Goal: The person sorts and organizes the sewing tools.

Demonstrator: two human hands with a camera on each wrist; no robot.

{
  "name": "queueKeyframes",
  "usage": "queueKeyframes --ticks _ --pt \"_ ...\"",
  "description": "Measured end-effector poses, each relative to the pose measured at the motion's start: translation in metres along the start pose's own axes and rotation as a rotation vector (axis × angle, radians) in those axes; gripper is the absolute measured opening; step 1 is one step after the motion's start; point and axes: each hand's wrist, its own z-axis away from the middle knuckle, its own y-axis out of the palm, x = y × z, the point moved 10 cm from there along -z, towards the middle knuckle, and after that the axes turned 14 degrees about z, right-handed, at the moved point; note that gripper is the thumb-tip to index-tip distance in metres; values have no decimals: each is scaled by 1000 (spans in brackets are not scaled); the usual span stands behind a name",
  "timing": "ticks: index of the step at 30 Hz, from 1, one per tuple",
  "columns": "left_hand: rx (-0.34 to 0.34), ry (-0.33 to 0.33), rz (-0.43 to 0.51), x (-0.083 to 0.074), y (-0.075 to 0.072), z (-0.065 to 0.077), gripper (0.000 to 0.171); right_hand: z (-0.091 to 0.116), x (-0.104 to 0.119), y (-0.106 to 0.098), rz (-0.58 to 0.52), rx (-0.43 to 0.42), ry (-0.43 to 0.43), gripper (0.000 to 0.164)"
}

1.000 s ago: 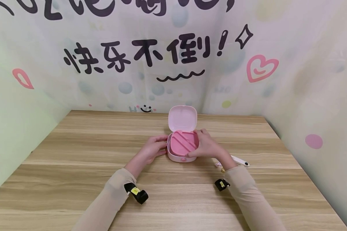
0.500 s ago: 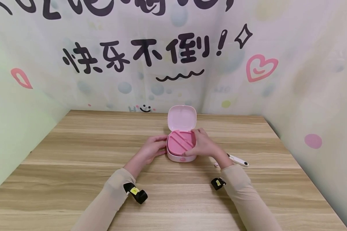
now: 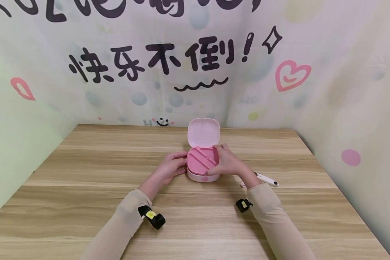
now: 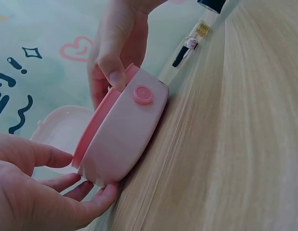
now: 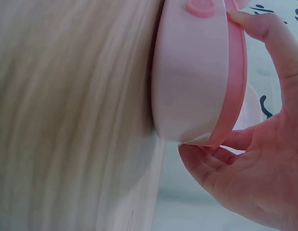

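Observation:
A pale pink storage box (image 3: pixel 203 178) with a round button on its front stands on the table, its lid (image 3: pixel 203 132) raised at the back. Inside its mouth sits a darker pink tray (image 3: pixel 198 162) with diagonal ridges, its rim standing above the box wall in both wrist views. My right hand (image 3: pixel 228 161) grips this tray from the right, thumb at the front and fingers at the far right corner. Against the left side rests my left hand (image 3: pixel 170 167); in the left wrist view one fingertip touches the tray rim and the other fingers (image 4: pixel 98 202) touch the box wall.
A white stick-like item (image 3: pixel 267 179) with a dark end lies to the right, beside my right wrist. In the left wrist view a small gold piece (image 4: pixel 202 30) lies near it. A printed cloth wall (image 3: pixel 133 101) rises behind the wooden table (image 3: pixel 117 151).
My right hand has shifted left with the pink tray, which now lines up with the box opening and sits over it more evenly. My left hand has stayed at the box's side.

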Motion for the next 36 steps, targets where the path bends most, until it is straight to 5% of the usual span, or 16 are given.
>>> queueKeyframes --ticks 36 --pt "8 3 -6 -1 0 0 46 3 0 13 -33 117 -5 118"
